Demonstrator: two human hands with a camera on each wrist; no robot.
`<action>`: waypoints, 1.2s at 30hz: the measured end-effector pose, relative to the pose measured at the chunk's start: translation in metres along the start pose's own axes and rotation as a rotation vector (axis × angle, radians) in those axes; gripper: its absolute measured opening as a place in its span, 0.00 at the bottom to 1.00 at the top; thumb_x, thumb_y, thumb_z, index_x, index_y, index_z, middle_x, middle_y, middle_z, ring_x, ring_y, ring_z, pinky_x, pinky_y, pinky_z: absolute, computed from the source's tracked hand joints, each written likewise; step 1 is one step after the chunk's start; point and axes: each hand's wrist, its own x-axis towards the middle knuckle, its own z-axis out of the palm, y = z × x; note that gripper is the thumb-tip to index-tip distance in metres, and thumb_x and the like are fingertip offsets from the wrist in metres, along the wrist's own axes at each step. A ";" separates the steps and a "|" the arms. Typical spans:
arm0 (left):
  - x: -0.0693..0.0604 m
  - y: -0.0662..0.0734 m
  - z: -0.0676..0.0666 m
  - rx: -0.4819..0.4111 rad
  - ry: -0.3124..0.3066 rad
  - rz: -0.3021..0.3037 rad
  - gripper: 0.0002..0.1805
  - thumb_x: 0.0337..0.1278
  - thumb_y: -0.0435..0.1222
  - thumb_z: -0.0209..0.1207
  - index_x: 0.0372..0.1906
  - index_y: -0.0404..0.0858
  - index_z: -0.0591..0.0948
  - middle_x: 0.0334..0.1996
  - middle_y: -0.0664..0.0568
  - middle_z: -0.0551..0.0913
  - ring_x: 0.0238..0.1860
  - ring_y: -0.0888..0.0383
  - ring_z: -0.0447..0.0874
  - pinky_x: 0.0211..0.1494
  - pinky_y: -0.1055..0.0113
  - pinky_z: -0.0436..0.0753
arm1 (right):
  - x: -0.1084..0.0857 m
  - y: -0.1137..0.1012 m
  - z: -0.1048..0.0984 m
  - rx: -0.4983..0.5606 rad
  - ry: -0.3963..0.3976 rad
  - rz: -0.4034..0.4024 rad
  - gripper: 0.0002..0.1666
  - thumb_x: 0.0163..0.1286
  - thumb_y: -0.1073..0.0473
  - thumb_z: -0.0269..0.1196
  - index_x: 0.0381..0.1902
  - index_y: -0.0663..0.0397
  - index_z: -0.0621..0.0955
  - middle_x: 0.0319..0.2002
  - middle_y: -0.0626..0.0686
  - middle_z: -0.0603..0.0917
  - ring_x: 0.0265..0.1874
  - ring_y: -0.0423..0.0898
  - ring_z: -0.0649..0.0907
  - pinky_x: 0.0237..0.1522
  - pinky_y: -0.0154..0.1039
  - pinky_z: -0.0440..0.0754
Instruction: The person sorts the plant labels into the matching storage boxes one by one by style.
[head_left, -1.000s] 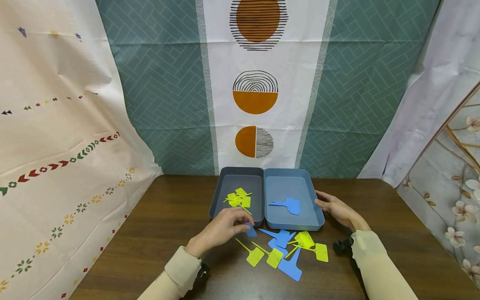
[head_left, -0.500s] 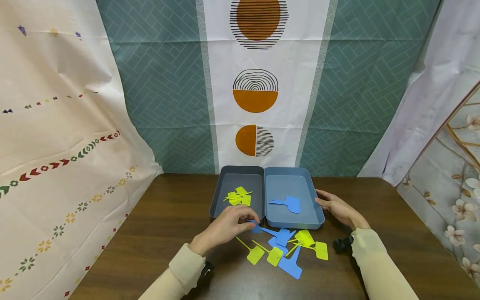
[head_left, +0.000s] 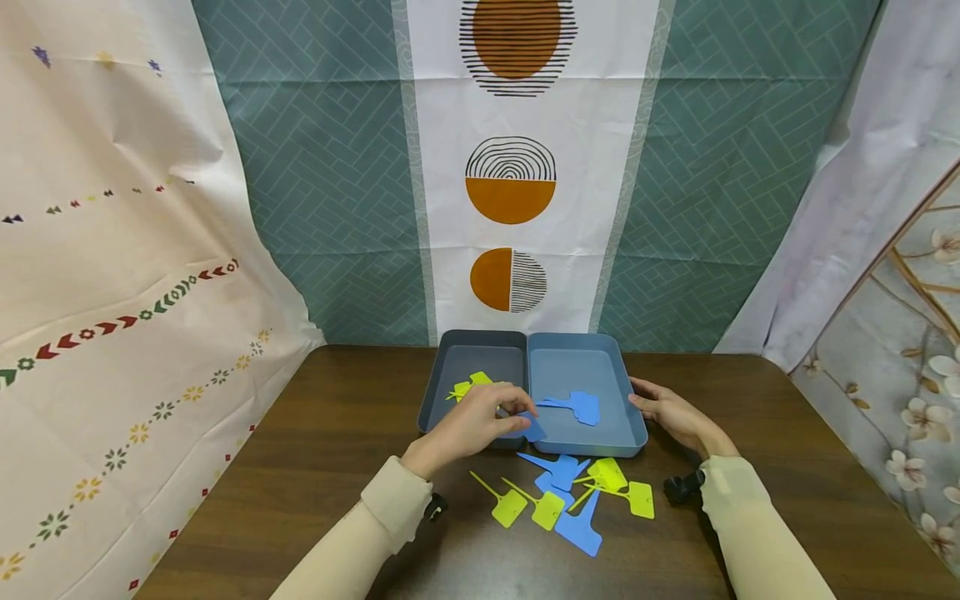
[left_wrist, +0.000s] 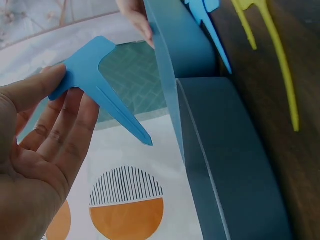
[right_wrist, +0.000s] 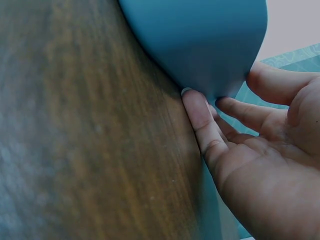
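In the head view the left hand is over the front of the two trays, where they meet. It pinches a blue plant tag by its wide end between thumb and fingers, the pointed stem hanging free in the left wrist view. Against the outer right side of the blue tray rests the right hand, its fingertips touching the tray wall low down. Several blue tags lie inside that tray. Yellow tags lie in the dark grey tray, partly hidden by the left hand.
In front of the trays, on the brown table, is a loose group of blue tags and yellow tags, some overlapping. Patterned cloths hang behind and beside the table.
The left hand has moved up and to the right with the blue tag, from the table in front of the trays to above their front edge. The right hand stays in place.
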 end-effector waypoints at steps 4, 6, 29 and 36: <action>0.011 0.003 0.000 0.004 0.003 0.007 0.07 0.70 0.35 0.66 0.49 0.43 0.87 0.40 0.61 0.84 0.41 0.65 0.80 0.48 0.69 0.83 | 0.001 0.001 -0.001 0.004 0.009 0.014 0.43 0.87 0.52 0.49 0.84 0.65 0.42 0.82 0.70 0.42 0.78 0.70 0.55 0.76 0.66 0.55; 0.016 0.005 0.000 -0.003 0.002 0.010 0.07 0.70 0.35 0.65 0.49 0.43 0.87 0.40 0.61 0.84 0.41 0.64 0.80 0.48 0.69 0.83 | 0.001 0.002 -0.001 0.012 0.013 0.017 0.43 0.86 0.53 0.49 0.84 0.64 0.43 0.82 0.70 0.43 0.78 0.70 0.55 0.76 0.66 0.54; 0.067 0.013 0.007 -0.019 -0.040 -0.003 0.09 0.75 0.37 0.62 0.52 0.47 0.88 0.47 0.61 0.86 0.47 0.64 0.81 0.49 0.70 0.82 | 0.002 0.000 -0.001 0.012 0.011 0.012 0.43 0.86 0.53 0.49 0.83 0.66 0.43 0.81 0.71 0.45 0.77 0.69 0.58 0.76 0.66 0.56; 0.085 0.015 0.009 0.027 -0.076 -0.014 0.11 0.77 0.39 0.60 0.54 0.48 0.89 0.47 0.61 0.85 0.49 0.63 0.81 0.49 0.71 0.82 | 0.003 0.001 0.001 0.010 0.005 0.004 0.43 0.86 0.53 0.49 0.83 0.67 0.42 0.81 0.72 0.45 0.77 0.70 0.59 0.75 0.65 0.59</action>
